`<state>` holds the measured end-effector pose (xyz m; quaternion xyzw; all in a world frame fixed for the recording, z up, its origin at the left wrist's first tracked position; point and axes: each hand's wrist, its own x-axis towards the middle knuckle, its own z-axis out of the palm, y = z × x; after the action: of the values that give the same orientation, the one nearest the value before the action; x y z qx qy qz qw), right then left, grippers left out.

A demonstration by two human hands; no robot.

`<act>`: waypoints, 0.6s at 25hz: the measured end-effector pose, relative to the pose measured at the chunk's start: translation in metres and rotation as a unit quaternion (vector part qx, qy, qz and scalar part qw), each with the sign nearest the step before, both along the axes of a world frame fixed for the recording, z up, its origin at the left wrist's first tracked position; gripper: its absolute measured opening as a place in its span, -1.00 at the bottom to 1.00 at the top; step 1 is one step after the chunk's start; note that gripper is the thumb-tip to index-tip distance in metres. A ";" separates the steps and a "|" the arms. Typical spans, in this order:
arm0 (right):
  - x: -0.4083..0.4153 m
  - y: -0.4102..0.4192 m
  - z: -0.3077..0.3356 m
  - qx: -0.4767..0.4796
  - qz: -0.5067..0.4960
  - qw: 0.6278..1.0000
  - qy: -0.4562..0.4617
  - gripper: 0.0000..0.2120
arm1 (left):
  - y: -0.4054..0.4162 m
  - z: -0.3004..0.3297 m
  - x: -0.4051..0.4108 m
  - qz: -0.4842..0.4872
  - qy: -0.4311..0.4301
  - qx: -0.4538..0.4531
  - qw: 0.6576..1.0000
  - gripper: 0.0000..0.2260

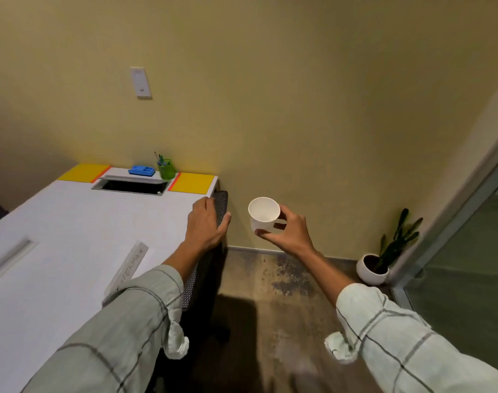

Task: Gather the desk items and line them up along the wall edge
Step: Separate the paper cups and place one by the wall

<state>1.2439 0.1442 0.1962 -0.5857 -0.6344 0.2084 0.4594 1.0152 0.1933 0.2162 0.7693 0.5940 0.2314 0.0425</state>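
My right hand [290,231] holds a white cup [263,212] by its handle, in the air to the right of the white desk [57,236], over the floor. My left hand [206,222] grips the top of a black mesh chair back [220,205] at the desk's right edge. Against the wall at the desk's far end stand a blue stapler-like holder [141,170] and a green mesh pen cup [166,168] with pens. A white box [128,269] lies on the desk, partly hidden by my left sleeve.
Two yellow pads [83,173] [194,182] flank an open cable hatch [131,185] near the wall. A potted plant [375,268] stands on the floor in the right corner beside a glass door [469,251]. A wall plate [140,82] hangs above the desk.
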 end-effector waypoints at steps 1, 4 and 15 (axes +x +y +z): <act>0.005 0.019 0.005 0.001 0.021 1.000 0.002 -0.24 | 0.009 0.001 0.003 0.018 -0.007 -0.003 1.000 -0.47; 0.008 0.075 0.019 0.020 0.074 0.997 -0.007 -0.28 | 0.043 0.000 0.004 0.071 -0.020 0.002 0.997 -0.43; -0.077 0.326 0.026 0.037 0.252 0.967 0.004 -0.35 | 0.193 -0.031 -0.062 0.217 0.030 -0.023 0.975 -0.42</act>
<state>1.1667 0.4698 0.2225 -0.3893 -0.7668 0.2959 0.4158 0.9532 0.3861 0.1855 0.6278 0.7527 0.1981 -0.0093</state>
